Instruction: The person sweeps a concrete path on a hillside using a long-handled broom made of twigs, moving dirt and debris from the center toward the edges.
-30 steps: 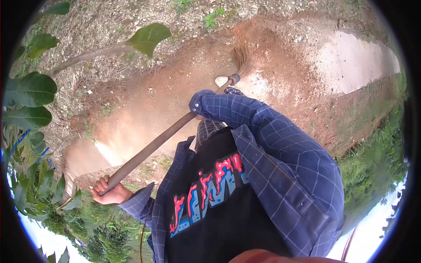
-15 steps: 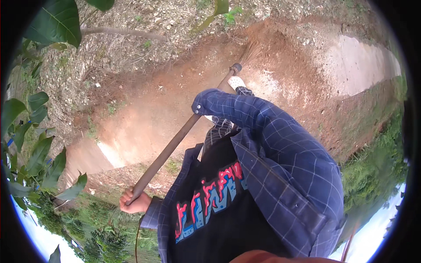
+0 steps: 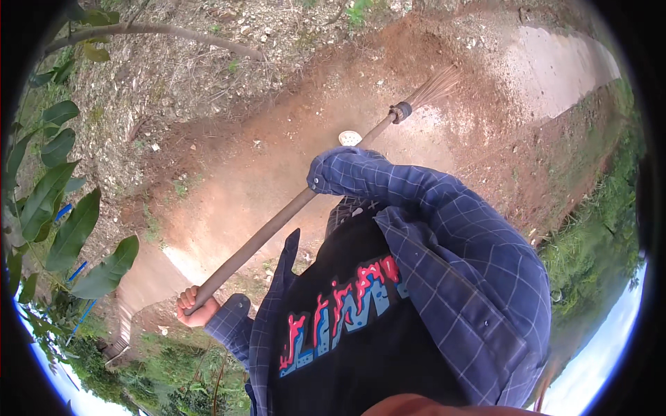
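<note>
A long-handled broom (image 3: pixel 257 243) runs slantwise across the view, its bristle head (image 3: pixel 433 90) of thin brown twigs at the upper right, bound with a dark band. My left hand (image 3: pixel 197 307) is closed around the near end of the wooden handle, at the lower left. From the right, my right arm in a blue checked sleeve (image 3: pixel 430 187) reaches across to the handle's middle. The cuff covers my right hand there, so its fingers are hidden. Beyond the cuff, a pale shoe (image 3: pixel 349 138) shows beside the handle. Under the bristles lies reddish soil over a pale surface.
A pale concrete strip (image 3: pixel 555 73) shows at the upper right, another (image 3: pixel 149 277) at the lower left, with reddish dirt (image 3: pixel 229 187) between. Gravelly ground (image 3: pixel 187 83) with a bare branch (image 3: pixel 159 31) lies along the top. Green leaves (image 3: pixel 52 201) hang at the left.
The broom head has swung to the right, with more of its bristles showing. My left hand has shifted slightly left and up with the handle end. The shoe shows lower and further left.
</note>
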### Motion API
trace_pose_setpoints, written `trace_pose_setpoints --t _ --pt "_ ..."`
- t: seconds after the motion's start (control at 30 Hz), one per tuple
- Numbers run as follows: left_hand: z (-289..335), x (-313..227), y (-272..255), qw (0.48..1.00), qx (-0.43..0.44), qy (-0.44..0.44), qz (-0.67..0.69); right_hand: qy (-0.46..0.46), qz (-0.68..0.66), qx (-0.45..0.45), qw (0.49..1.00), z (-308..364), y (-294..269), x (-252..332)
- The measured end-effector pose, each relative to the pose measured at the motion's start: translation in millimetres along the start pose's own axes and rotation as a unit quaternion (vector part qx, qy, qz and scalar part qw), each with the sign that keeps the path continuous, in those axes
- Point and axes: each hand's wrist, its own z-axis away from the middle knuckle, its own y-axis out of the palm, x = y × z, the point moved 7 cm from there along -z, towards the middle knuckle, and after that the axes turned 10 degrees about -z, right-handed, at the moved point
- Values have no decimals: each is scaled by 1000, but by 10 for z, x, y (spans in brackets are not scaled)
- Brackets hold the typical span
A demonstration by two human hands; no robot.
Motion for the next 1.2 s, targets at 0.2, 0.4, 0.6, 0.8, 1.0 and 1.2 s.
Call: trace_pose_setpoints --t 0.2,0.4,0.6,0.8,1.0,1.2 --pt "257 -1355 -64 985 -56 135 -88 -121 -71 20 990 -655 132 490" --pt "405 385 342 981 -173 89 -19 70 61 90 992 -485 -10 -876" --pt "-150 788 784 998 13 -46 -27 137 92 95 982 -24 -167 -955" --pt "-111 -680 83 984 -136 22 -116 4 -5 35 999 -390 -219 3" --pt "178 -1565 -406 888 -357 177 -230 -83 -51 40 994 -898 -151 352" --pt "67 41 421 961 -210 125 -128 99 91 127 983 -844 -189 -679"
